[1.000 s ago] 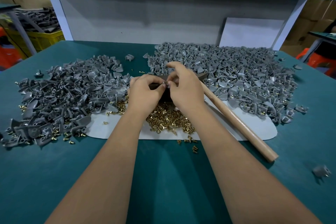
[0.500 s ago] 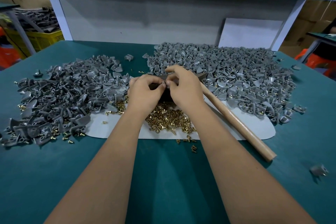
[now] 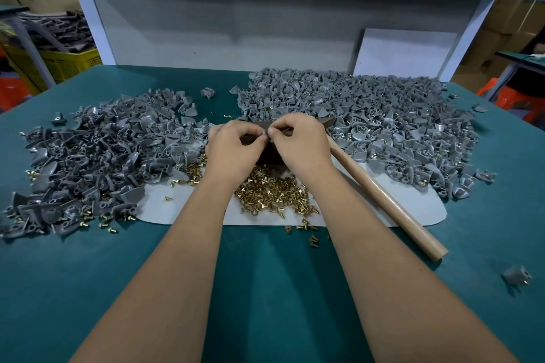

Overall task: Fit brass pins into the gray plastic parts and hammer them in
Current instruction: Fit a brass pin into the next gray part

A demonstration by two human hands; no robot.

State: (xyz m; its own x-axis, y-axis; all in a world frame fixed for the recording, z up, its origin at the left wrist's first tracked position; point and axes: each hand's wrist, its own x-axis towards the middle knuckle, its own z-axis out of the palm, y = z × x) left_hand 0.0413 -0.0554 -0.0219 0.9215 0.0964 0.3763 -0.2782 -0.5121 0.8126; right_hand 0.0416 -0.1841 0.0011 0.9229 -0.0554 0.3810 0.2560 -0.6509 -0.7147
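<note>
the green table [image 3: 265, 289] is carrying two broad heaps of gray plastic parts, the left heap [image 3: 97, 156] and the bigger right heap [image 3: 383, 124], with a pale mat [image 3: 413, 209] lying between them. the hammer [image 3: 383, 197] is lying untouched across the mat, its handle slanting toward the right forearm. a spill of brass pins [image 3: 274, 191] is sitting just beneath the wrists. the left hand [image 3: 233, 147] and the right hand [image 3: 298, 141] are meeting fingertip to fingertip, both pinching one small gray part [image 3: 264, 134] over a dark block [image 3: 267, 153]; whether a pin is in there i cannot tell. a good fit probably means seating the pin square before reaching for the hammer.
</note>
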